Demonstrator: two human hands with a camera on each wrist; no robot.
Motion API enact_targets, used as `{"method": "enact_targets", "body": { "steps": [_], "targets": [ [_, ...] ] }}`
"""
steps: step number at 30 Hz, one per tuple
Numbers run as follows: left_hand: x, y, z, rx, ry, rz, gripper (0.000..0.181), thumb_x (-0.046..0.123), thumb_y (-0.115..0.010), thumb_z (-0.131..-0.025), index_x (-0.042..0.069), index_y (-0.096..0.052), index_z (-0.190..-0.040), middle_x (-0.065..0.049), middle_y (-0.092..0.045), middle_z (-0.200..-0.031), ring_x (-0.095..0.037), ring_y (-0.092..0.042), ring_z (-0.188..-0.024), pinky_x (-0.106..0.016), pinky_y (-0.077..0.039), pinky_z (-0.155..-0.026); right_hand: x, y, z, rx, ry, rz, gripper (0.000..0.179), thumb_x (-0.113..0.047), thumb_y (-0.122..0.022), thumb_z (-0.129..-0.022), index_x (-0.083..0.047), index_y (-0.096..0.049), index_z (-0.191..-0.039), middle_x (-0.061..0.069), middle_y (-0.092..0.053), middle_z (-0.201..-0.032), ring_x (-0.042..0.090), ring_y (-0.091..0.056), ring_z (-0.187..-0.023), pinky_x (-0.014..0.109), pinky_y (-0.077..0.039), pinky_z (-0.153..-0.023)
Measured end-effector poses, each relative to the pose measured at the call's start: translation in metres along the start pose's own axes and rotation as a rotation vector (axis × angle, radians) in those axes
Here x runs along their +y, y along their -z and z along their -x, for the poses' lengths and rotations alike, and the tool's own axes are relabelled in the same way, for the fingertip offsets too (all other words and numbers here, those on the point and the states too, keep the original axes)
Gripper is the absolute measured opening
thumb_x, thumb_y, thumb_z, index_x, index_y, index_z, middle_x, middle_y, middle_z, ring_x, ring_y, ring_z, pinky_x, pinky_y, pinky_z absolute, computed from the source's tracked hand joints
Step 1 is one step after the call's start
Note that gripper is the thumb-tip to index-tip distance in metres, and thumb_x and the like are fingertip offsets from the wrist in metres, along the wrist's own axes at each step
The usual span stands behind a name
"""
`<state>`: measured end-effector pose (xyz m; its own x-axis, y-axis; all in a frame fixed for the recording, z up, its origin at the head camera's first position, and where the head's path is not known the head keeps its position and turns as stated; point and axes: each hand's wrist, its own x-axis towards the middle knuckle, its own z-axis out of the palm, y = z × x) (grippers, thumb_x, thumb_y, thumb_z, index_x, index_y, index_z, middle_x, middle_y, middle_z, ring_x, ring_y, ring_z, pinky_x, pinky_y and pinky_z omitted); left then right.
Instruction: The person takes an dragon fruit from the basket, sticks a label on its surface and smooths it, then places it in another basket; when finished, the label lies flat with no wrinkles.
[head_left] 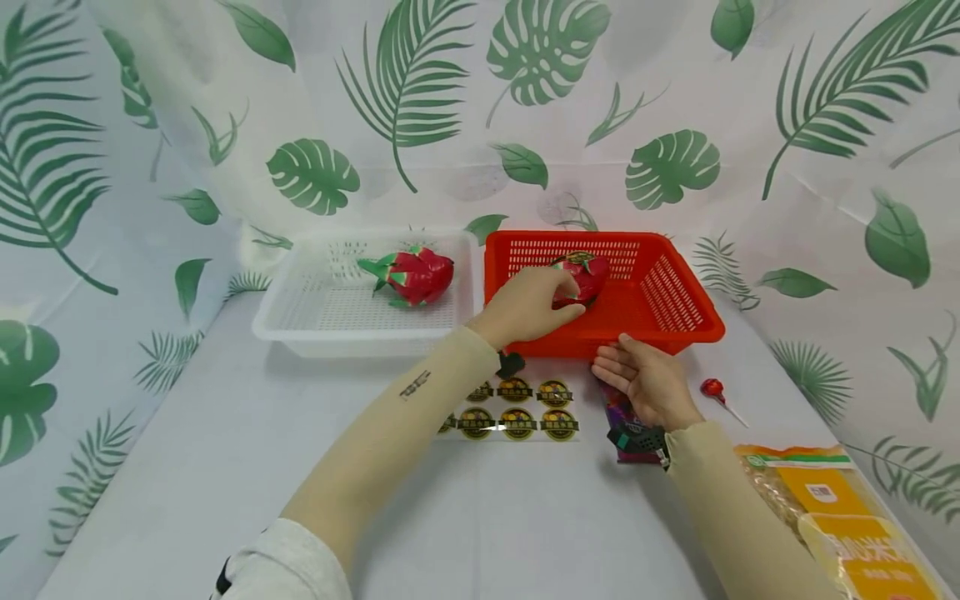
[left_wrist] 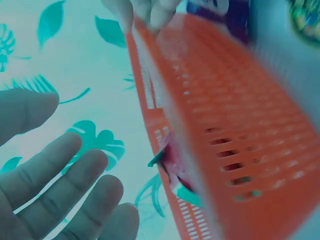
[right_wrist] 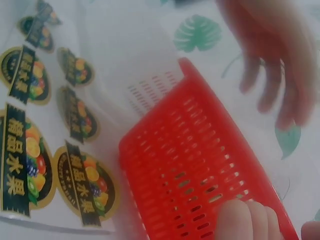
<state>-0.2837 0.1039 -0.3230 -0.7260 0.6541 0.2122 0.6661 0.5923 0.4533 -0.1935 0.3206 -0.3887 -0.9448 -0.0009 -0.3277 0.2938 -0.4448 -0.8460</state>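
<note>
My left hand (head_left: 531,307) is above the red basket (head_left: 678,321), its fingers spread and loosely bent, with nothing in its grasp. In the head view it partly covers a pink-red dragon fruit (head_left: 591,279) with green tips lying inside the basket. The left wrist view shows those fingers apart from the basket wall. My right hand (head_left: 651,379) holds the basket's front rim near the right, thumb at the rim and fingers along the outer wall (right_wrist: 185,165). Below that hand and wrist lies a dark purple packet (head_left: 637,457), largely hidden.
A white basket (head_left: 360,335) with another dragon fruit (head_left: 422,277) stands directly left of the red one. In front lies a sheet of round fruit stickers (head_left: 517,423). Rightward are a red lollipop (head_left: 712,388) and a yellow bag (head_left: 832,508). A leaf-patterned curtain (head_left: 555,125) hangs behind.
</note>
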Motion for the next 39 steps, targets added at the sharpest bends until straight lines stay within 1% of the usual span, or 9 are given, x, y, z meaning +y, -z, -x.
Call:
{"method": "enact_targets", "body": {
  "steps": [5, 11, 16, 20, 24, 27, 32, 35, 39],
  "targets": [
    [-0.016, -0.004, 0.043, 0.087, -0.018, 0.163, 0.027, 0.033, -0.068, -0.102, 0.012, -0.071, -0.119, 0.000, -0.076, -0.117, -0.016, -0.069, -0.108, -0.029, -0.057, -0.097, 0.002, -0.004, 0.001, 0.030, 0.024, 0.072, 0.020, -0.032, -0.061, -0.104, -0.014, -0.070, -0.104, 0.000, -0.078, -0.090, 0.016, -0.079, -0.084, 0.032, -0.065, -0.080],
    [-0.040, -0.013, 0.093, 0.127, 0.001, 0.284, 0.019, 0.027, -0.070, -0.101, 0.013, -0.073, -0.113, 0.001, -0.076, -0.106, -0.014, -0.067, -0.090, -0.027, -0.058, -0.083, 0.003, -0.006, 0.002, 0.030, 0.096, 0.143, 0.019, -0.032, -0.062, -0.104, -0.016, -0.073, -0.100, -0.001, -0.078, -0.088, 0.015, -0.078, -0.079, 0.032, -0.065, -0.078],
    [-0.069, -0.017, 0.129, 0.176, 0.085, 0.372, 0.018, 0.024, -0.069, -0.101, 0.010, -0.074, -0.111, -0.001, -0.076, -0.099, -0.012, -0.066, -0.089, -0.026, -0.058, -0.081, 0.004, -0.006, 0.003, 0.048, 0.156, 0.230, 0.027, -0.035, -0.065, -0.102, -0.011, -0.067, -0.114, -0.003, -0.076, -0.090, 0.013, -0.077, -0.079, 0.031, -0.065, -0.079],
    [-0.094, -0.018, 0.152, 0.196, 0.232, 0.413, 0.025, 0.029, -0.065, -0.104, 0.009, -0.073, -0.116, -0.004, -0.077, -0.105, -0.017, -0.069, -0.094, -0.029, -0.058, -0.082, 0.004, -0.007, 0.004, 0.071, 0.191, 0.288, 0.041, -0.036, -0.068, -0.100, -0.003, -0.061, -0.124, -0.003, -0.076, -0.090, 0.014, -0.077, -0.080, 0.030, -0.065, -0.078],
    [-0.114, -0.014, 0.166, 0.241, 0.408, 0.506, 0.033, 0.033, -0.060, -0.107, 0.005, -0.072, -0.118, -0.010, -0.077, -0.109, -0.026, -0.071, -0.095, -0.031, -0.059, -0.080, 0.005, -0.013, 0.002, 0.078, 0.257, 0.361, 0.042, -0.034, -0.070, -0.099, -0.001, -0.062, -0.122, -0.004, -0.077, -0.087, 0.014, -0.077, -0.077, 0.031, -0.065, -0.077],
    [-0.123, -0.011, 0.173, 0.284, 0.494, 0.626, 0.036, 0.029, -0.054, -0.109, 0.000, -0.071, -0.119, -0.016, -0.076, -0.111, -0.027, -0.071, -0.096, -0.033, -0.061, -0.080, 0.005, -0.020, 0.000, 0.116, 0.321, 0.507, 0.043, -0.038, -0.070, -0.099, -0.002, -0.063, -0.122, -0.008, -0.077, -0.086, 0.010, -0.077, -0.074, 0.028, -0.065, -0.074],
    [-0.135, -0.008, 0.179, 0.336, 0.540, 0.789, 0.045, 0.030, -0.044, -0.112, -0.006, -0.069, -0.121, -0.020, -0.075, -0.112, -0.017, -0.070, -0.092, -0.031, -0.061, -0.083, 0.008, -0.035, -0.006, 0.191, 0.483, 0.827, 0.041, -0.042, -0.067, -0.101, -0.005, -0.069, -0.118, 0.000, -0.077, -0.093, 0.011, -0.077, -0.077, 0.025, -0.063, -0.070],
    [-0.141, -0.006, 0.181, 0.372, 0.554, 0.879, 0.051, 0.037, -0.043, -0.112, -0.006, -0.069, -0.122, -0.016, -0.075, -0.108, -0.013, -0.069, -0.088, -0.027, -0.061, -0.082, 0.010, -0.048, -0.011, 0.193, 0.595, 0.931, 0.035, -0.036, -0.068, -0.101, -0.003, -0.071, -0.112, 0.014, -0.076, -0.097, 0.017, -0.076, -0.076, 0.024, -0.063, -0.069],
    [-0.147, -0.003, 0.184, 0.421, 0.585, 0.982, 0.054, 0.040, -0.044, -0.112, -0.007, -0.068, -0.123, -0.005, -0.077, -0.100, -0.010, -0.071, -0.086, -0.023, -0.060, -0.079, 0.010, -0.068, -0.018, 0.156, 0.693, 1.011, 0.031, -0.033, -0.070, -0.101, -0.003, -0.073, -0.110, 0.020, -0.076, -0.095, 0.019, -0.074, -0.072, 0.017, -0.059, -0.064]
  ]
}}
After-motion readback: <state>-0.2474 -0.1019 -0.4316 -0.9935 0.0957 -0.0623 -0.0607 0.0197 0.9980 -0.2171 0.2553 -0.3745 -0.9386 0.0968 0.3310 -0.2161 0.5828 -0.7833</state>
